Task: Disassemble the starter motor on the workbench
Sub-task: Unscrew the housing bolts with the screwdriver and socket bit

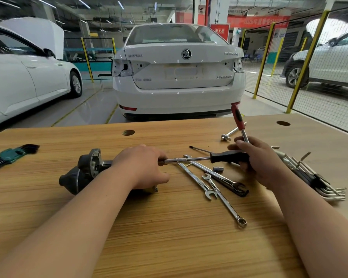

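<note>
Fingers (pixel 159 155) of the left hand (pixel 143 167) pinch the tip of the black-handled steel driver (pixel 226 157), apparently guiding it onto the dark grey starter motor (pixel 78 177) at centre left, while the right hand (pixel 257 157) grips its handle.

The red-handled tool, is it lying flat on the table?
No, the right hand grips the red-handled tool by its metal shaft, so its red handle sticks up above the workbench.
</note>
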`<state>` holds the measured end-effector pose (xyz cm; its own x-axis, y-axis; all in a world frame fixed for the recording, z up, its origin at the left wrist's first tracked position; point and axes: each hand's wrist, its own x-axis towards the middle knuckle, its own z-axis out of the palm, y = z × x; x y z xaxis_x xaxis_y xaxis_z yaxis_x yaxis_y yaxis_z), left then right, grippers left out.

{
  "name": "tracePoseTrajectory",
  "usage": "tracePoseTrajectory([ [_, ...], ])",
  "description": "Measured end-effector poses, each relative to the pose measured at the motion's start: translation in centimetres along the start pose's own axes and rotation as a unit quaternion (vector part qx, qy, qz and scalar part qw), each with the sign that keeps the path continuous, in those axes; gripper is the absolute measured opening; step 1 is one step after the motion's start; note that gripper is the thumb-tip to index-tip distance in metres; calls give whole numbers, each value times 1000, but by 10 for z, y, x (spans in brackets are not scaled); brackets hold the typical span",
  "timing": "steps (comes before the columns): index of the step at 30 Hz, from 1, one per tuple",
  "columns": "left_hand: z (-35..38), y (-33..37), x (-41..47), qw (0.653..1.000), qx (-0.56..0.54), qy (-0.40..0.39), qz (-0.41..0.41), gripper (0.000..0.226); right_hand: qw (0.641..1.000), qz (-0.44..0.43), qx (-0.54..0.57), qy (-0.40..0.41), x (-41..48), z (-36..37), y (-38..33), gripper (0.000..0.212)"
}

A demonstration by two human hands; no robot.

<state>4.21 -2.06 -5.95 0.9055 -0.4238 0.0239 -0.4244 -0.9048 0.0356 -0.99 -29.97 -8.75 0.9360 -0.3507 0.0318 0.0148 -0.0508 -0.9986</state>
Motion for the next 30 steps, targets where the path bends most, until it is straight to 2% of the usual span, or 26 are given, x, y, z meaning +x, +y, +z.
tracePoseTrajectory([
  [5,3,1,-2,999,-10,30,0,49,999,8,-44,16,5,0,4,10],
  [7,3,1,-3,999,-23,44,9,47,1000,23,-16,-3,4,-1,3,11],
  [10,2,1,-5,997,-48,59,16,42,997,27,73,-28,3,-3,2,26],
  [14,0,4,-6,999,-12,28,8,51,995,20,84,-40,-1,-3,1,33],
  [16,-1,4,-4,1000,7,9,-2,54,997,7,70,-40,-3,-2,0,31],
  [19,-1,4,-3,1000,2,7,-14,51,1000,0,-1,-6,-2,1,-2,16],
  [24,2,3,-5,1000,-9,27,-6,48,993,23,-107,51,4,3,2,17],
  [28,3,2,-9,998,-27,51,10,44,997,44,-46,33,3,2,0,7],
  [30,3,1,-11,997,-45,56,14,45,998,57,1,21,3,2,-2,12],
])
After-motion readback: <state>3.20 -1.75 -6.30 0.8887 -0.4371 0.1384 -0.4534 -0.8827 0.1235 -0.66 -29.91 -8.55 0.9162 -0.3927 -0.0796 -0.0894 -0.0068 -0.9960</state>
